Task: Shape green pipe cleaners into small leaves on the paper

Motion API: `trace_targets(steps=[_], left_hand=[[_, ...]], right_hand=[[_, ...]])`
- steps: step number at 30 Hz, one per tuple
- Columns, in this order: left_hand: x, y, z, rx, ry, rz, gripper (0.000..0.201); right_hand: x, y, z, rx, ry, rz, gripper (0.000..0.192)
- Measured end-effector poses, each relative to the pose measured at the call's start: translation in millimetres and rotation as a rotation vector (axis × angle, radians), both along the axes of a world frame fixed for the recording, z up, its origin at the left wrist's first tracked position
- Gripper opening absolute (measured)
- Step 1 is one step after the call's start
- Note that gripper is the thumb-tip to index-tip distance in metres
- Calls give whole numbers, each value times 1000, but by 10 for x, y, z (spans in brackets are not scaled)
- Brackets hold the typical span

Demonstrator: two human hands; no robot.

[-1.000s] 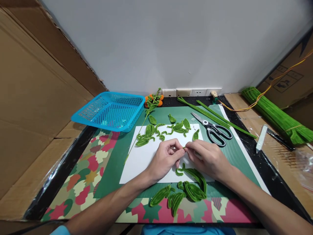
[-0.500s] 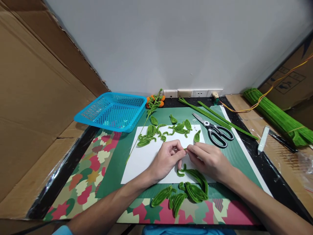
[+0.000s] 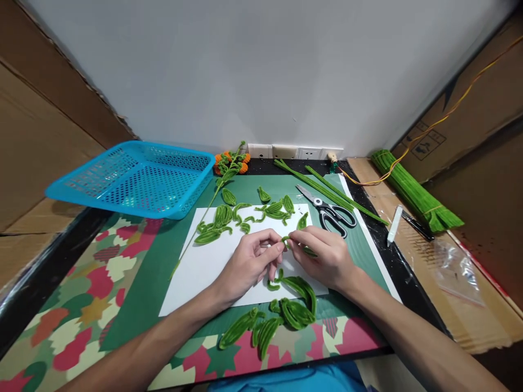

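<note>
My left hand (image 3: 252, 264) and my right hand (image 3: 322, 255) meet above a white sheet of paper (image 3: 192, 286). Between their fingertips a short green pipe cleaner (image 3: 285, 239) is pinched, with a bent bit showing. Another green part shows under my right fingers, mostly hidden. Just below the hands lies a curved green pipe-cleaner leaf (image 3: 304, 288). Nearer the front edge are more leaves, one of them a looped leaf (image 3: 298, 314). Beyond my hands, several leaves and small curled bits lie around a leaf cluster (image 3: 223, 216) on the paper.
Black-handled scissors (image 3: 329, 211) lie open beyond my right hand, beside long green pipe cleaners (image 3: 314, 182). A blue basket (image 3: 180, 209) stands at the back left, near an orange flower stem (image 3: 231, 166). On the right are a pipe-cleaner bundle (image 3: 417, 190) and a white-handled tool (image 3: 394, 224).
The whole view has shifted, so things appear farther left. Both hands remain together, and more of the green pipe cleaner now shows between the fingertips.
</note>
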State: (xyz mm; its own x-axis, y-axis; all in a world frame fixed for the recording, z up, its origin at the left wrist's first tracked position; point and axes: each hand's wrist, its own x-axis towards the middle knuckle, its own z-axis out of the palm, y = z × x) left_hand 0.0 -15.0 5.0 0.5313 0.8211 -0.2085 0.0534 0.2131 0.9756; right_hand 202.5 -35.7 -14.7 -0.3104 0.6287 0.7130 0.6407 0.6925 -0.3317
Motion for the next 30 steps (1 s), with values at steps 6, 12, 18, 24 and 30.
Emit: trace_targets(steps=[6,12,18,24,30], left_hand=[[-1,0,-33,-3,20,3,31],[-11,-12,-74,34,27,20,36],[-38,-14,-126,47,37,35,45],[-49,-25,-145,66,38,62,45],[-40,-25,-114,76,66,50,42]], right_hand=[[-14,-5,13,83,-77,22,10],[-22,-29,34,137,-63,42,17],[-9,-20,14,60,4,37,20],[1,-20,-6,60,4,45,24],[-7,-13,10,58,4,26,20]])
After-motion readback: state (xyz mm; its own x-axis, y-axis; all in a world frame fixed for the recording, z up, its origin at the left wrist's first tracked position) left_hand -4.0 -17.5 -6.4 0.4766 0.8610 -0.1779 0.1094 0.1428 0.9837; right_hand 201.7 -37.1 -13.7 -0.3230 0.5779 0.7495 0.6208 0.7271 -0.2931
